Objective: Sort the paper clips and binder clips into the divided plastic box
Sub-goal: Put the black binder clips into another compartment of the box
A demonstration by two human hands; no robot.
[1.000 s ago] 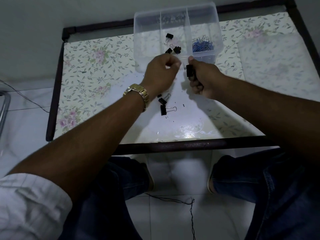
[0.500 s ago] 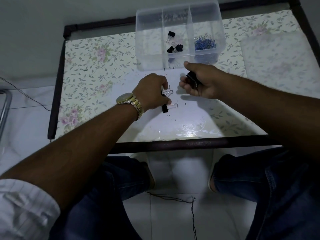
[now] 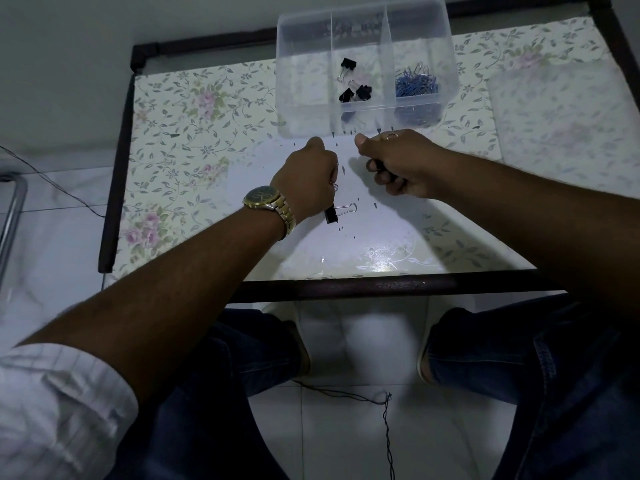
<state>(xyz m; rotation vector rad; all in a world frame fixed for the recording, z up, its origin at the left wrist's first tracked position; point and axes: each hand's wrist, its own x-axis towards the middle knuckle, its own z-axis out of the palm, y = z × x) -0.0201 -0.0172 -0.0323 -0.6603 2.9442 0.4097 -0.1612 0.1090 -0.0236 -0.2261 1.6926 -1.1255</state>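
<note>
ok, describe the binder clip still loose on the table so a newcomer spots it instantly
Start at the clear divided box at the floral table's far edge and come toward the near edge. Just beside the left hand with the gold watch lies a black binder clip, its wire handle pointing right. It is outside the box, unlike the others.

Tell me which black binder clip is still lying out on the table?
The black binder clip beside the left hand, its wire handle pointing right. The other loose clips lie inside the box's middle compartment.

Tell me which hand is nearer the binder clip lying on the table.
Left. The left hand sits right over the binder clip; the right hand is farther off, toward the box.
</note>
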